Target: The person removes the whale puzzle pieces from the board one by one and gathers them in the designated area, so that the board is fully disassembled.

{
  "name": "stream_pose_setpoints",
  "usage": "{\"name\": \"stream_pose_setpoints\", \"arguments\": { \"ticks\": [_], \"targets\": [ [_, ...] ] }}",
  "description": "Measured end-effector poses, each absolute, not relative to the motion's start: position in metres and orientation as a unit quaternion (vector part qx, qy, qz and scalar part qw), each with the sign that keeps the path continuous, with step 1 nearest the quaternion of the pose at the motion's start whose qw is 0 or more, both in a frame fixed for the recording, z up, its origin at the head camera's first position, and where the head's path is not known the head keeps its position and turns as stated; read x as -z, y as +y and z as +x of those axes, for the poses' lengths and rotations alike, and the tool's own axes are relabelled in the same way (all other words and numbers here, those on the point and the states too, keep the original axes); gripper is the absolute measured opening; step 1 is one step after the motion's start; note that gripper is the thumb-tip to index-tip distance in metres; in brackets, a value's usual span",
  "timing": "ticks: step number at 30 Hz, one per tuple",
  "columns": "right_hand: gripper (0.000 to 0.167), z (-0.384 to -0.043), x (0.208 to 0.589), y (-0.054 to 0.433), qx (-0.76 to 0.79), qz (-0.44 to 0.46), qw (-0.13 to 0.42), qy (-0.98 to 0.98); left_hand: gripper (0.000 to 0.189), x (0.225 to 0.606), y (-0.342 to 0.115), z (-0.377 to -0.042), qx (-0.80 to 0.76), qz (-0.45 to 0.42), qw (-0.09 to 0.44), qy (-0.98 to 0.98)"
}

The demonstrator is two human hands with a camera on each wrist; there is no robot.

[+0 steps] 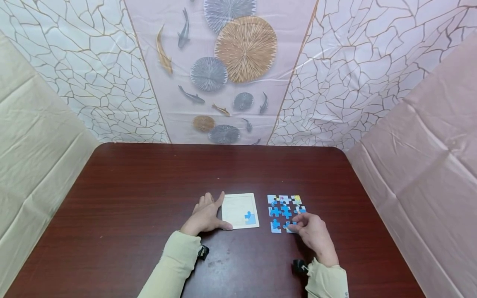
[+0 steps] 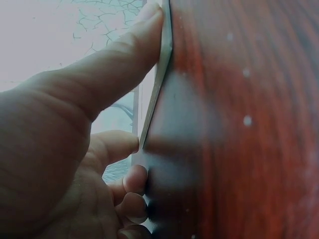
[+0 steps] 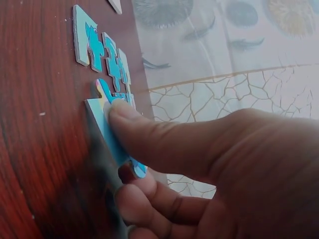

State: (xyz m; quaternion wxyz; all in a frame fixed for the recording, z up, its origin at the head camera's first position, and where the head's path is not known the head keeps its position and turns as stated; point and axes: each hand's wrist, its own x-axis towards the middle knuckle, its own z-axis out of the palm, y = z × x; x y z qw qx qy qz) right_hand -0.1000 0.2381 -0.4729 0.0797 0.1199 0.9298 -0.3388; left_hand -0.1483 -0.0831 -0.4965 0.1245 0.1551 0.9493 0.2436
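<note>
A square, light wooden puzzle tray (image 1: 238,200) lies on the table with one blue puzzle piece (image 1: 251,219) in its near right corner. My left hand (image 1: 205,215) holds the tray by its left side, thumb (image 2: 134,45) on the near edge and forefinger (image 2: 117,144) at the side. To the right of the tray, my right hand (image 1: 314,234) pinches a blue-and-white puzzle piece (image 3: 112,129) between thumb and fingers. In the right wrist view that piece is tilted, close above the tabletop. Part of it is hidden behind the thumb.
Several loose puzzle pieces (image 1: 285,211) lie in rough rows on the dark red-brown table (image 1: 160,178), beyond and left of my right hand. Patterned cloth (image 1: 246,103) hangs behind the table, and plain cloth walls (image 1: 428,165) flank it.
</note>
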Motion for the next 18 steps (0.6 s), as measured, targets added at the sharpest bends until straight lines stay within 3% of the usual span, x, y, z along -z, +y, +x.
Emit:
{"name": "stream_pose_setpoints", "arguments": {
  "ticks": [18],
  "targets": [
    [0.028, -0.1018, 0.4727, 0.2337, 0.309, 0.141, 0.084, 0.937, 0.115, 0.4968, -0.0831, -0.149, -0.243, 0.152, 0.124, 0.95]
  ]
}}
